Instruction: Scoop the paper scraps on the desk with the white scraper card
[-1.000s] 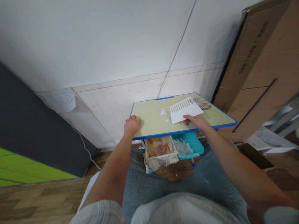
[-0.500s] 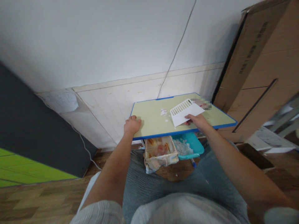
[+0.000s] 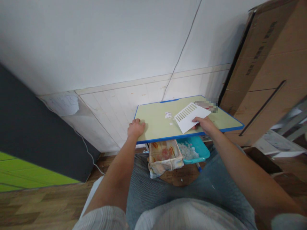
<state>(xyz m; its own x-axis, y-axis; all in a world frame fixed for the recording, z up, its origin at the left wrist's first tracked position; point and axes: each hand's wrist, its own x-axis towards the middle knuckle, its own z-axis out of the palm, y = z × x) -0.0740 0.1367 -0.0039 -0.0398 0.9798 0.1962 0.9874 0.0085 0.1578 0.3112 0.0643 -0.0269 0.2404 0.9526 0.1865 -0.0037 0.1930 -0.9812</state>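
Note:
A white card (image 3: 189,118) with a row of long cut-out slots along its upper left side is tilted over the small folding table (image 3: 153,124). My right hand (image 3: 202,124) grips its lower right part, thumb on top and the other fingers mostly hidden beneath. At the table's left front corner, my left hand (image 3: 136,128) is closed on the blue-rimmed edge with curled fingers. Small white paper scraps (image 3: 168,115) lie on the tabletop between my hands, left of the card. A blurred-out item (image 3: 208,105) sits at the far right of the tabletop.
Below the front edge are a cloth-lined basket (image 3: 165,156) and a turquoise tray (image 3: 202,151) with white scraps inside. A tall cardboard box (image 3: 271,76) stands close on the right. Behind the table is a white wall (image 3: 107,48) with a hanging cable (image 3: 183,48).
My right hand has shifted slightly to the right, tilting the slotted card so its lower corner points more toward me. My left hand stays at the table corner.

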